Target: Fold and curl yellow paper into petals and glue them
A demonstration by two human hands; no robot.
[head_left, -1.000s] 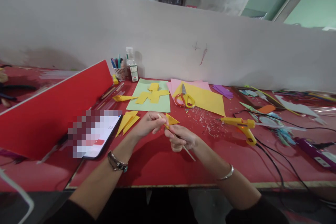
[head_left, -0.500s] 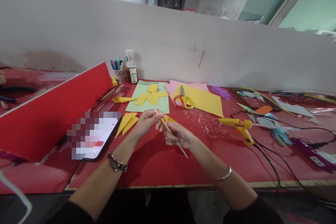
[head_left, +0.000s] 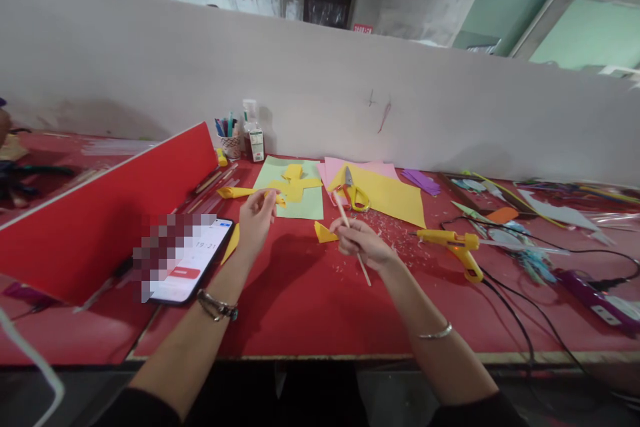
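My right hand (head_left: 363,241) is closed round a thin wooden stick (head_left: 367,275) that slants from the scissors down toward me. A small folded yellow paper triangle (head_left: 324,233) lies on the red table just left of that hand, touched by neither hand. My left hand (head_left: 256,219) reaches forward to the near left edge of a light green sheet (head_left: 310,203), its fingertips pinched on a yellow paper piece (head_left: 278,199) there. More yellow cut pieces (head_left: 295,183) lie on the green sheet, and a rolled yellow cone (head_left: 234,192) lies to its left.
A phone (head_left: 197,260) lies beside a slanted red board (head_left: 110,213). Orange-handled scissors (head_left: 354,195) rest on yellow and pink sheets (head_left: 395,197). A yellow glue gun (head_left: 457,243) with black cables sits at right. A pen cup (head_left: 230,141) and a bottle (head_left: 255,130) stand by the partition.
The hands have come apart. The yellow triangle that was at the stick now lies on the table. My left hand has moved forward to the yellow pieces; my right hand keeps the stick.
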